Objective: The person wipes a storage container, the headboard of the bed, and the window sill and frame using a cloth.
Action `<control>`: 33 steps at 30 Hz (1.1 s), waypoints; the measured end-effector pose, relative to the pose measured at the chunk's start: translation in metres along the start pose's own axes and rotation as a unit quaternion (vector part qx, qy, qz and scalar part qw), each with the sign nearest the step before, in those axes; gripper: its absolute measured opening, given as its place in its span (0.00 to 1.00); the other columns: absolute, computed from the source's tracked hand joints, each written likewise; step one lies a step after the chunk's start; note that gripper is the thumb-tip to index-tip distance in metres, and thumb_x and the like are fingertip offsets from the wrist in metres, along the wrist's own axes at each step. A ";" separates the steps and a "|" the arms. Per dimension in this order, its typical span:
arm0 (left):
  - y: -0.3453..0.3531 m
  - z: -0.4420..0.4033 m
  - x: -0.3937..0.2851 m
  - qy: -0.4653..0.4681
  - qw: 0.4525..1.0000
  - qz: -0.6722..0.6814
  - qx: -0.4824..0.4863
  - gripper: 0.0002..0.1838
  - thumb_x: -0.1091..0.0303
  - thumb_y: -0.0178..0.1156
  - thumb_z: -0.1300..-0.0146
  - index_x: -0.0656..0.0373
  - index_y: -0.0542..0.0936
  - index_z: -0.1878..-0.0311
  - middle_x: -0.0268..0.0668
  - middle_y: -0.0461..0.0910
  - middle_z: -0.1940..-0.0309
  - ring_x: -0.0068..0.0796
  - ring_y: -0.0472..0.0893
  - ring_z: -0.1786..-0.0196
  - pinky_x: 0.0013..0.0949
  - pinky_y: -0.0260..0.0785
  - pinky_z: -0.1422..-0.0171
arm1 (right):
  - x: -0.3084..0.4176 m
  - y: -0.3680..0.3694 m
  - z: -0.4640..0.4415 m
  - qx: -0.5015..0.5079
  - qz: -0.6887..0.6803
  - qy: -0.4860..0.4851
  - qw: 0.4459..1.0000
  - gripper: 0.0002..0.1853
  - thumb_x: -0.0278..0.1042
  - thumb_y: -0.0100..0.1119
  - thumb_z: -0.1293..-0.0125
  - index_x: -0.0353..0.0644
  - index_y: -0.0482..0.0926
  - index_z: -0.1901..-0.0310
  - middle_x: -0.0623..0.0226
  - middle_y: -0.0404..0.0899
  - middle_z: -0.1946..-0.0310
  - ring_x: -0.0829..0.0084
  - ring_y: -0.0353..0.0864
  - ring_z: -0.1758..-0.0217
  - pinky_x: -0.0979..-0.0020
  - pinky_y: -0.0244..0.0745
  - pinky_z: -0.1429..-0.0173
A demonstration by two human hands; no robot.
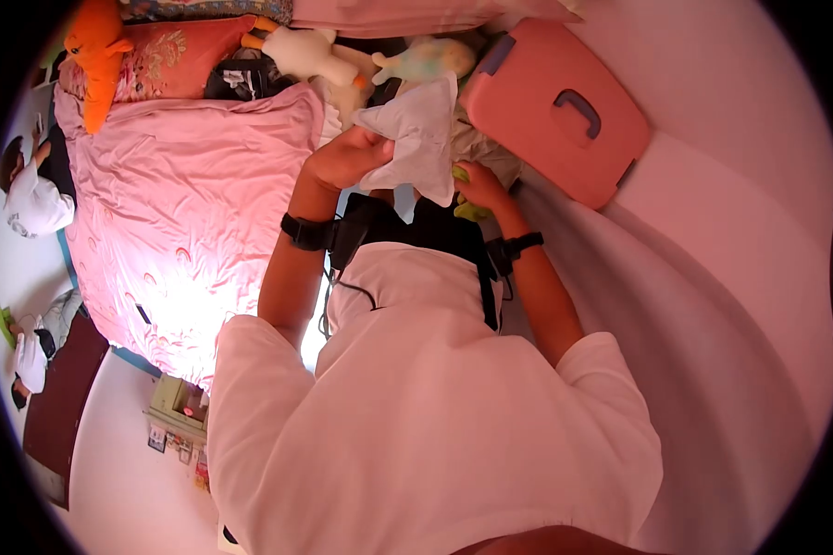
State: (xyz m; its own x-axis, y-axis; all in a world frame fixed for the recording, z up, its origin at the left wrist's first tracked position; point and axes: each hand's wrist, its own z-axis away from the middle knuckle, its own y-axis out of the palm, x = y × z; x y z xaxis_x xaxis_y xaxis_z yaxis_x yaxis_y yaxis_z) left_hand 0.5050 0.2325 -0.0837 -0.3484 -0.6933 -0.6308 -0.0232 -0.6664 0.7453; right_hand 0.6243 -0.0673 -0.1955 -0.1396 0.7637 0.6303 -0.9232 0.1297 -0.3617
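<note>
My left hand [347, 157] grips a white, pointed piece [420, 139] that looks like a small cushion or folded cloth, its thumb lying over the near left edge. Just to the right, my right hand [483, 188] is closed on a yellow-green item [470, 211], which shows above and below the fingers; its full shape is hidden. The white piece hangs between both hands, in front of my dark trousers. Both wrists carry black straps with cables.
A pink bed sheet [194, 185] spreads at the left, with an orange plush [97, 60] and a white plush [305, 57] at its far end. A pink lidded box [565, 111] stands at the upper right. Two people [37, 199] are at the far left.
</note>
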 end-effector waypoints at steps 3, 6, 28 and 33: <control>0.017 0.005 0.001 0.076 0.997 -0.009 -0.034 0.24 0.62 0.51 0.23 0.65 0.67 0.30 0.30 0.75 0.40 0.20 0.72 0.39 0.29 0.63 0.34 | 0.006 -0.008 0.023 -0.081 0.026 -0.051 0.995 0.25 0.38 0.62 0.37 0.34 0.76 0.41 0.47 0.80 0.49 0.54 0.81 0.45 0.60 0.75 0.44; 0.023 0.015 -0.004 0.100 0.985 0.116 0.085 0.23 0.63 0.46 0.21 0.66 0.65 0.29 0.31 0.73 0.38 0.19 0.72 0.40 0.27 0.63 0.34 | 0.029 -0.028 0.046 -0.141 0.019 -0.081 0.987 0.25 0.39 0.64 0.37 0.34 0.76 0.41 0.48 0.80 0.47 0.56 0.80 0.43 0.62 0.73 0.40; 0.131 0.015 -0.054 0.116 0.963 -0.129 -0.205 0.32 0.64 0.58 0.29 0.57 0.58 0.26 0.42 0.76 0.47 0.37 0.81 0.50 0.32 0.73 0.47 | 0.082 -0.128 0.107 -0.544 0.052 -0.173 0.819 0.20 0.31 0.61 0.35 0.45 0.78 0.40 0.56 0.77 0.55 0.57 0.80 0.50 0.62 0.74 0.43; 0.127 -0.030 -0.042 0.139 0.814 -0.505 -0.251 0.36 0.63 0.67 0.35 0.59 0.60 0.28 0.44 0.76 0.51 0.31 0.79 0.52 0.27 0.70 0.48 | 0.073 -0.132 0.109 -0.520 0.002 -0.165 0.838 0.21 0.28 0.61 0.36 0.45 0.78 0.40 0.54 0.77 0.53 0.57 0.79 0.47 0.62 0.73 0.41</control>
State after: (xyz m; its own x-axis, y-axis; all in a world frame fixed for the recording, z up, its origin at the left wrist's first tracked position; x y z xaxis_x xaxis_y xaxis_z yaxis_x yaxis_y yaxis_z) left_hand 0.5453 0.1685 0.0310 -0.1629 0.2879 -0.9437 0.2444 -0.9149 -0.3213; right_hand 0.6964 -0.0980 -0.0268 -0.3914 0.5716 0.7211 -0.1350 0.7395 -0.6595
